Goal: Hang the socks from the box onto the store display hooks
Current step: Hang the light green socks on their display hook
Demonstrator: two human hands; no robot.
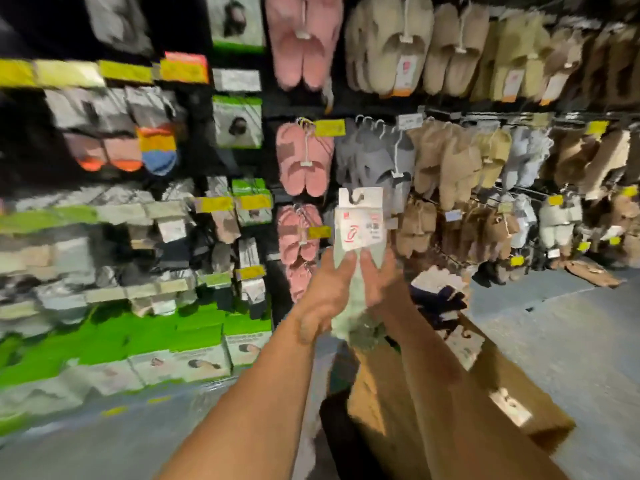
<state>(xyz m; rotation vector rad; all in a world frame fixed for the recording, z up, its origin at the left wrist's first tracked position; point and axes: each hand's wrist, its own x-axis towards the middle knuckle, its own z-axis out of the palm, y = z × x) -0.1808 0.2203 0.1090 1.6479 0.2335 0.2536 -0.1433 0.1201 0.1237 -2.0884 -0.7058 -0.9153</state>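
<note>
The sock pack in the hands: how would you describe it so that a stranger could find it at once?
Start from the wall of hanging slippers, pink slippers on one side, grey slippers next to them. Held up in front of these, by the left hand and the right hand, is the sock pack. Unlike the fluffy slippers, it is flat, pale green, with a white card label.

Grey floor [571, 334] under an open cardboard box [502, 386] of socks [440, 292].
</note>
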